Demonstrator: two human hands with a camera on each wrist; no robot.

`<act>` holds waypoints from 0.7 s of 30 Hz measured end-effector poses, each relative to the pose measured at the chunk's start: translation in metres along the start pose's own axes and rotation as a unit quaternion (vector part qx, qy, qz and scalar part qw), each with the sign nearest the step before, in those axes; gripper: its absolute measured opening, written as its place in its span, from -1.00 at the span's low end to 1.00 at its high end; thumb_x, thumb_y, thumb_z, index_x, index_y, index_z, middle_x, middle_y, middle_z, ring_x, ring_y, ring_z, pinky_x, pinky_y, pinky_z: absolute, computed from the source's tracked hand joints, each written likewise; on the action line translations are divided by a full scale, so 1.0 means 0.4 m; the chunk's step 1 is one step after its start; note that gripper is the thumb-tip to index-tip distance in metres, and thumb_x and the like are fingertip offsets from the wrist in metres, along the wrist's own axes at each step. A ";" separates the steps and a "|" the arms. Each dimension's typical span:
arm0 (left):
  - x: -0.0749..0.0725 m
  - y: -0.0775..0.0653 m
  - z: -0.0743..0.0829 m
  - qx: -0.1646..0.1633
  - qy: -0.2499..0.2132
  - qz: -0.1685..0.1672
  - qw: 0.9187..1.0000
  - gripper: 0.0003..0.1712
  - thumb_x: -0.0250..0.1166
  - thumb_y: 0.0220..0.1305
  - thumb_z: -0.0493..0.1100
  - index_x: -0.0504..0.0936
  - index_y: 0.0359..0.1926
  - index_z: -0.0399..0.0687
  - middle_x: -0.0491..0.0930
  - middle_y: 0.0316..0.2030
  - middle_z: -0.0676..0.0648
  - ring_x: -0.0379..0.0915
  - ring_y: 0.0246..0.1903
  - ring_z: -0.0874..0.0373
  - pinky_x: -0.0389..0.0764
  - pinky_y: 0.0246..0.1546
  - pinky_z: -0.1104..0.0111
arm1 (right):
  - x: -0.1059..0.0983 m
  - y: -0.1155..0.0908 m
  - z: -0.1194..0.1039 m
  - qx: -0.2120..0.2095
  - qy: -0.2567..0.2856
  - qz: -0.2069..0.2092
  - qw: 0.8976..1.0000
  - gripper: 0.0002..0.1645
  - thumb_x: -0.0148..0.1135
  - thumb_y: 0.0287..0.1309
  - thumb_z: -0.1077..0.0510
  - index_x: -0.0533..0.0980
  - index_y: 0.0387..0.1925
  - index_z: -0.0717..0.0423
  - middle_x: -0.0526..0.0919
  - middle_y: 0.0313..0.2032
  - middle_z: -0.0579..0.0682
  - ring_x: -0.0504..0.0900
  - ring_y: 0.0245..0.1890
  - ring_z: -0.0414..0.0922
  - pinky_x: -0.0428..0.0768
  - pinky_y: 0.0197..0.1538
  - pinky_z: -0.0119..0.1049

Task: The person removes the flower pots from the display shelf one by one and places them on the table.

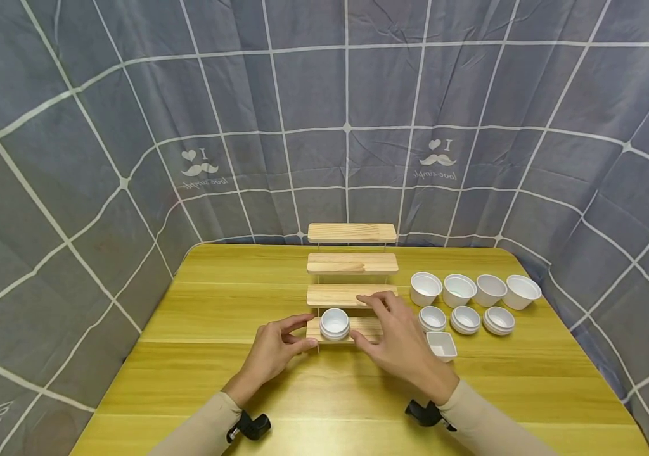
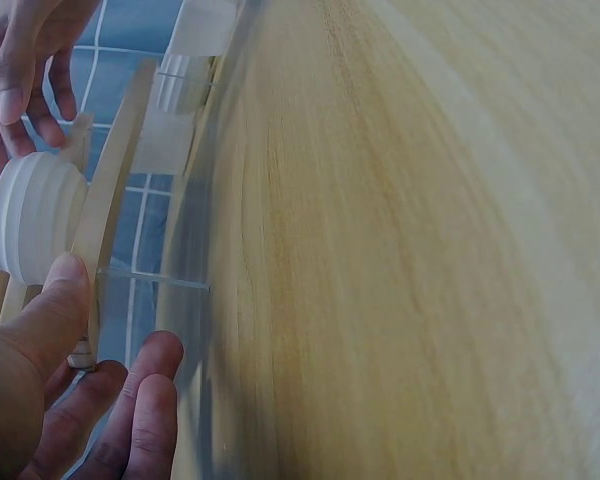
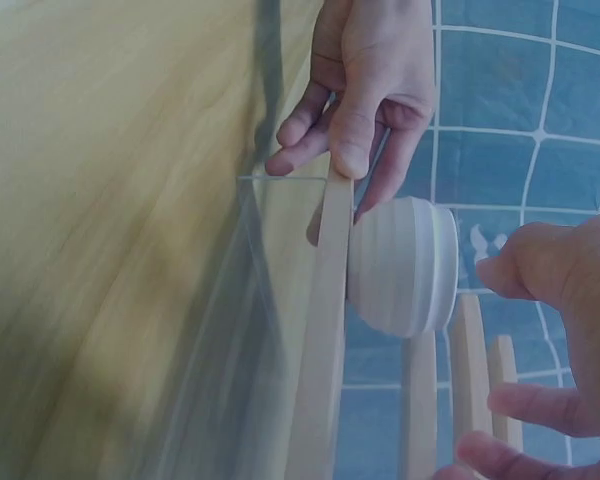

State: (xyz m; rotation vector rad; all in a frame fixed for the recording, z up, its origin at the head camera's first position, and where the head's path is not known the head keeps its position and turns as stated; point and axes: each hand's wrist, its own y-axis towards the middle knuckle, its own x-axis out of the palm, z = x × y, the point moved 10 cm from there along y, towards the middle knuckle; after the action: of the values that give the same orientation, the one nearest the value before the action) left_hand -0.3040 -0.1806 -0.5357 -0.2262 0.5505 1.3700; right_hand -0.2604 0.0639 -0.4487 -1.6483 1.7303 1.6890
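Note:
A stepped stand of pale wooden boards rises in the middle of the table. On the left part of its lowest board sits a white round ramekin, ribbed outside; it may be several nested together. My left hand pinches the left end of that board, thumb on its front edge, just beside the ramekin. My right hand hovers over the board's right part with spread fingers. In the right wrist view a gap separates its thumb from the ramekin, and it holds nothing.
Right of the stand, several deep white cups form a back row. Three low round ramekins stand before them. Nearer is a square white dish, partly behind my right hand. A grey checked curtain encloses the table.

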 end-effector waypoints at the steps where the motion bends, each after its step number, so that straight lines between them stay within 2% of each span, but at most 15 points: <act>1: 0.000 0.000 0.000 0.001 0.001 0.000 1.000 -0.38 0.73 0.38 -0.10 0.84 0.43 0.08 0.85 0.32 -0.24 0.96 -0.18 0.14 0.80 -0.30 0.44 | 0.002 0.000 -0.002 -0.001 0.000 -0.002 1.000 -0.16 0.77 0.29 -0.10 0.66 0.50 0.02 0.73 0.25 0.11 0.76 0.16 0.13 0.73 0.17 0.10; 6: 0.001 0.001 0.000 0.005 0.001 0.000 1.000 -0.38 0.73 0.39 -0.10 0.84 0.43 0.07 0.85 0.33 -0.24 0.96 -0.19 0.15 0.79 -0.31 0.44 | 0.013 0.001 -0.014 -0.009 -0.004 -0.008 1.000 -0.17 0.76 0.31 -0.10 0.65 0.51 0.01 0.73 0.24 0.10 0.77 0.10 0.08 0.74 0.11 0.05; 15: 0.002 -0.001 0.000 0.009 0.000 0.001 1.000 -0.38 0.73 0.39 -0.09 0.83 0.44 0.07 0.85 0.33 -0.25 0.97 -0.18 0.13 0.80 -0.29 0.44 | 0.040 0.002 -0.019 0.016 0.008 -0.044 0.999 -0.08 0.79 0.27 -0.15 0.62 0.55 -0.02 0.68 0.29 0.12 0.63 -0.19 -0.16 0.59 -0.24 -0.38; 21: 0.002 -0.002 0.001 0.013 0.004 0.001 1.000 -0.38 0.73 0.39 -0.09 0.83 0.44 0.07 0.85 0.33 -0.25 0.97 -0.17 0.12 0.81 -0.28 0.44 | 0.055 0.004 -0.024 0.029 0.020 -0.057 0.998 -0.03 0.81 0.25 -0.19 0.59 0.57 -0.05 0.65 0.28 0.09 0.57 -0.28 -0.21 0.54 -0.31 -0.41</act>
State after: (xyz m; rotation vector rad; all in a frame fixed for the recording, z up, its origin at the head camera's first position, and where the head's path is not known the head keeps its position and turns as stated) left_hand -0.3031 -0.1798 -0.5361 -0.2097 0.5742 1.3632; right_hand -0.2646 0.0440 -0.4619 -1.7309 1.6518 1.5507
